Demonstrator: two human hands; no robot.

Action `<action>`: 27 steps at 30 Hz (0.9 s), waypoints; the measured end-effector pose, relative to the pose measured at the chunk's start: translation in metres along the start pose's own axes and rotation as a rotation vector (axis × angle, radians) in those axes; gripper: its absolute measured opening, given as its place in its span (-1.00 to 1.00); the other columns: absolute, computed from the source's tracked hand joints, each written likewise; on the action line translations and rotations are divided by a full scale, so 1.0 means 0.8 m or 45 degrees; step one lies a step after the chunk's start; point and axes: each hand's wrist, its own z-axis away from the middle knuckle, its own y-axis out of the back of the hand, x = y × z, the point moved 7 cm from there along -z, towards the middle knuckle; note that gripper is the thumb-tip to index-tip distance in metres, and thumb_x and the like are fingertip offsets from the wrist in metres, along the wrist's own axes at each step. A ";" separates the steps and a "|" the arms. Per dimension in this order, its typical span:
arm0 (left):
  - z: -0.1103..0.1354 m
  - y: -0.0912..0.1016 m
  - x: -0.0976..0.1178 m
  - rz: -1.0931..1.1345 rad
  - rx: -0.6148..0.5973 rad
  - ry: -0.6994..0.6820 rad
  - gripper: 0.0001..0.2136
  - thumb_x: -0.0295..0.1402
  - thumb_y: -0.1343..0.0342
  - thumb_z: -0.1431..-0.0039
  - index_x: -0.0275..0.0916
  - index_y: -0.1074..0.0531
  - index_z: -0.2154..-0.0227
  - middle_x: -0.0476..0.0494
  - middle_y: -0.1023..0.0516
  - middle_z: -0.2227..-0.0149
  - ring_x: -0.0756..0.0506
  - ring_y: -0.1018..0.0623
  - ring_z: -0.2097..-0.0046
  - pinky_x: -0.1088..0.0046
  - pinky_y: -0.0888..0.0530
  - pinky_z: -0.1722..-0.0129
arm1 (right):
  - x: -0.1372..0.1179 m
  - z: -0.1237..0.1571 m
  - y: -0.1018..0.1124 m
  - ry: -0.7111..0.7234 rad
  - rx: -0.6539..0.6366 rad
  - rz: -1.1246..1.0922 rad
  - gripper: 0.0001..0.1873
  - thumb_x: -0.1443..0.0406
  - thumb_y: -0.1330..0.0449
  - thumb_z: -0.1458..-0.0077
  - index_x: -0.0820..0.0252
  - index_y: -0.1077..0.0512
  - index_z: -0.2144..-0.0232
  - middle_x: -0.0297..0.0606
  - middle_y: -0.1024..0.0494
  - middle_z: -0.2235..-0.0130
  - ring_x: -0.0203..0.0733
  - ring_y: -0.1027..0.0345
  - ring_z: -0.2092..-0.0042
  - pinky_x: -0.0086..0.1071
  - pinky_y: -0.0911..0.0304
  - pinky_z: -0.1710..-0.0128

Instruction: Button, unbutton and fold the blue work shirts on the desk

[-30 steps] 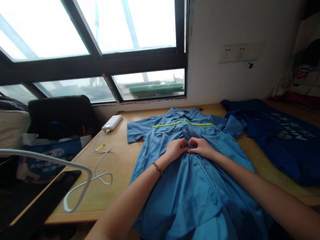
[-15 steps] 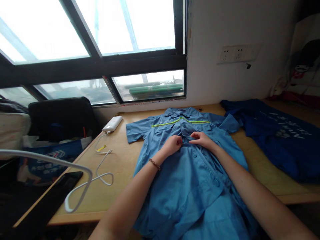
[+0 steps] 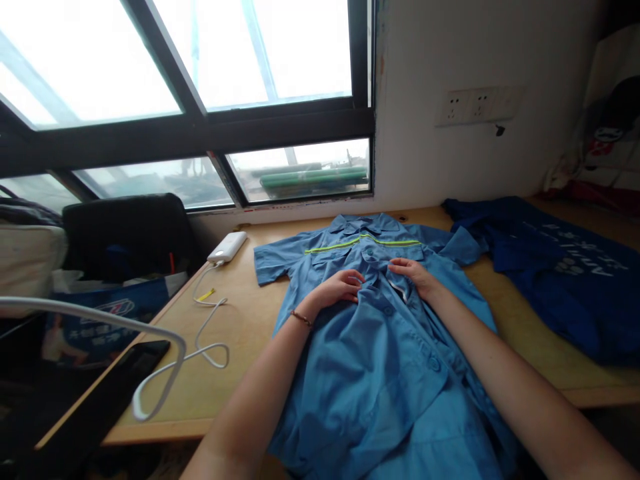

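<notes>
A blue short-sleeved work shirt (image 3: 350,373) with a yellow-green stripe across the chest lies front up on the wooden table, its lower part hanging over the near edge. My left hand (image 3: 341,288) has its fingers curled on the cloth just left of the button placket. On the other side, my right hand (image 3: 411,275) pinches the front edge, which is lifted so that a pale inner strip shows. Both thumbs are largely hidden. Below the hands, a button (image 3: 434,363) shows on the placket.
A dark blue printed garment (image 3: 565,273) lies to the right on the table (image 3: 245,347). At the left are a white power bank (image 3: 227,247), its looping white cable (image 3: 175,353) and a black phone (image 3: 150,357). A window and wall sockets (image 3: 467,107) stand behind.
My hands have moved slightly apart at the placket. The cloth between them is now raised and bunched, and a gap with a pale strip has appeared beside my right hand.
</notes>
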 end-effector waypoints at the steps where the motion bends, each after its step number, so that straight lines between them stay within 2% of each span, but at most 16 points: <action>1: -0.002 -0.003 -0.001 -0.200 0.014 -0.012 -0.76 -0.42 -0.11 0.07 -0.28 -0.33 0.27 -0.05 -0.37 0.43 0.05 -0.41 0.50 0.49 -0.40 0.46 | 0.000 0.000 0.000 0.006 0.001 0.009 -0.66 0.32 -0.36 0.39 0.20 -0.42 0.43 -0.40 -0.51 0.47 -0.36 -0.36 0.46 -0.50 -0.26 0.39; 3: -0.003 -0.010 0.007 -0.644 0.091 -0.117 -0.80 -0.44 -0.06 0.05 -0.27 -0.37 0.29 -0.05 -0.38 0.44 0.04 -0.39 0.51 0.49 -0.36 0.47 | 0.000 -0.001 0.000 0.008 0.000 0.010 -0.67 0.32 -0.36 0.37 0.20 -0.42 0.42 -0.41 -0.51 0.47 -0.37 -0.36 0.46 -0.51 -0.26 0.40; 5: 0.001 -0.021 0.025 -1.054 0.240 -0.285 -0.84 -0.42 -0.06 0.04 -0.25 -0.41 0.33 -0.07 -0.38 0.44 0.00 -0.38 0.46 0.47 -0.34 0.42 | 0.000 0.000 0.000 -0.009 -0.003 -0.003 -0.66 0.32 -0.36 0.37 0.20 -0.42 0.42 -0.41 -0.51 0.47 -0.36 -0.36 0.46 -0.51 -0.27 0.41; 8: 0.012 -0.046 0.048 -1.377 0.428 -0.503 -0.85 -0.33 -0.04 -0.03 -0.23 -0.44 0.36 -0.12 -0.39 0.37 -0.05 -0.39 0.34 0.44 -0.32 0.31 | -0.001 0.002 -0.002 -0.042 -0.002 -0.032 -0.66 0.33 -0.35 0.36 0.19 -0.42 0.41 -0.38 -0.52 0.48 -0.31 -0.38 0.47 -0.47 -0.30 0.43; 10: 0.015 -0.066 0.053 -1.391 0.392 -0.592 -0.83 -0.27 -0.03 -0.06 -0.21 -0.45 0.35 -0.13 -0.40 0.33 -0.06 -0.39 0.28 0.46 -0.31 0.27 | -0.003 0.004 -0.004 -0.045 0.001 -0.042 -0.68 0.34 -0.34 0.35 0.19 -0.41 0.40 -0.36 -0.52 0.49 -0.28 -0.38 0.48 -0.45 -0.32 0.46; 12: 0.013 -0.084 0.049 -1.346 0.258 -0.606 -0.83 -0.26 -0.05 -0.05 -0.20 -0.45 0.35 -0.11 -0.42 0.34 -0.05 -0.40 0.29 0.50 -0.30 0.28 | -0.005 0.006 -0.006 -0.039 0.000 -0.041 -0.68 0.36 -0.33 0.33 0.19 -0.41 0.39 -0.35 -0.51 0.50 -0.27 -0.39 0.49 -0.44 -0.33 0.49; 15: 0.007 -0.090 0.034 -1.278 0.180 -0.463 -0.82 -0.28 -0.11 0.01 -0.22 -0.44 0.34 -0.09 -0.44 0.42 -0.04 -0.41 0.39 0.52 -0.29 0.39 | -0.008 0.010 -0.009 -0.049 -0.021 -0.036 -0.64 0.39 -0.33 0.34 0.19 -0.40 0.36 -0.33 -0.52 0.48 -0.25 -0.39 0.50 -0.43 -0.34 0.52; 19: 0.002 -0.082 0.021 -1.205 0.208 -0.353 -0.77 -0.26 -0.09 0.01 -0.22 -0.43 0.27 -0.06 -0.46 0.47 -0.01 -0.39 0.47 0.54 -0.25 0.48 | -0.008 0.018 -0.020 -0.114 -0.130 -0.033 -0.55 0.41 -0.33 0.35 0.19 -0.39 0.29 -0.27 -0.54 0.38 -0.24 -0.40 0.49 -0.39 -0.36 0.51; 23: -0.005 -0.075 0.009 -1.217 0.316 -0.298 -0.75 -0.17 -0.08 0.02 -0.25 -0.46 0.41 -0.07 -0.47 0.49 -0.01 -0.39 0.49 0.54 -0.19 0.53 | -0.010 0.027 -0.034 -0.159 -0.262 0.001 -0.55 0.43 -0.30 0.34 0.19 -0.39 0.26 -0.22 -0.54 0.31 -0.21 -0.42 0.47 -0.35 -0.37 0.48; 27: -0.008 -0.075 0.007 -1.281 0.501 -0.291 -0.66 -0.05 -0.04 0.03 -0.19 -0.47 0.33 -0.06 -0.47 0.49 -0.04 -0.40 0.48 0.52 -0.14 0.54 | -0.014 0.024 -0.031 -0.120 -0.149 -0.018 -0.60 0.45 -0.26 0.30 0.20 -0.40 0.28 -0.24 -0.54 0.35 -0.22 -0.42 0.46 -0.38 -0.36 0.47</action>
